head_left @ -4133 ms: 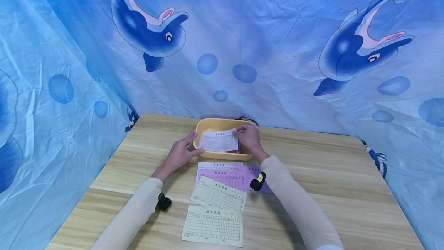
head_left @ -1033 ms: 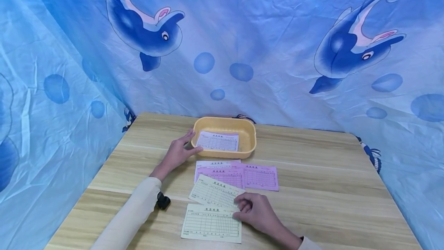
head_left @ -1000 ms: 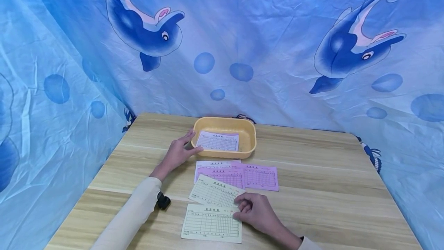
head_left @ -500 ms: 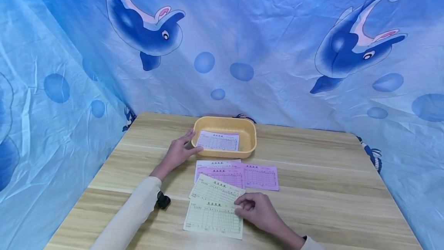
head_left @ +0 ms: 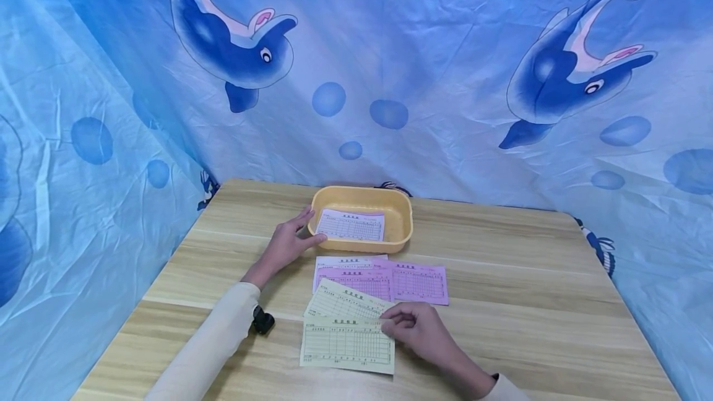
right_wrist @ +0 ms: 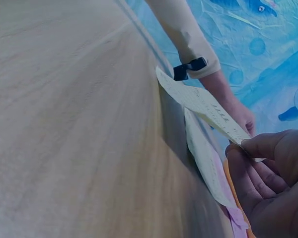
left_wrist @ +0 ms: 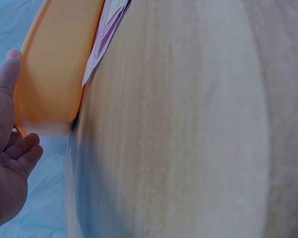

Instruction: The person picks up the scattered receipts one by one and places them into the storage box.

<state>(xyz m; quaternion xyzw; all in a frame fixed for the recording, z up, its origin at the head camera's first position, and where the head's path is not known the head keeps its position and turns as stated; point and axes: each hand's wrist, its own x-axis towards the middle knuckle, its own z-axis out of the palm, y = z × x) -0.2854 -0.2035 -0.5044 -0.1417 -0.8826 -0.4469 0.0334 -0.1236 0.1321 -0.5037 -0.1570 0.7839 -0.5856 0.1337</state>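
Observation:
My right hand (head_left: pixel 420 332) pinches the right edge of a pale green receipt slip (head_left: pixel 346 346) between thumb and fingers. In the right wrist view, that slip (right_wrist: pixel 203 101) is lifted off the table and bends slightly. My left hand (head_left: pixel 285 245) holds the left end of a yellow-orange plastic basin (head_left: pixel 402 221), its thumb at the front rim. Inside the basin lies a white slip (head_left: pixel 351 226) over a purple one that mostly hides beneath it. In the left wrist view, my left hand (left_wrist: pixel 7 153) has its fingers bent at the basin's end (left_wrist: pixel 59 64).
Between basin and right hand, a second green slip (head_left: pixel 340 297) overlaps a pink-purple slip (head_left: pixel 356 278). A white slip (head_left: pixel 328 261) lies partly under these, and another purple slip (head_left: pixel 420 283) to the right. Behind the wooden table (head_left: pixel 529 302) hangs a blue dolphin-print cloth (head_left: pixel 434 48).
My right hand has left the basin, where the white slip now lies flat, and come to the front green slip. It has raised that slip and moved it slightly away from me. My left hand stays.

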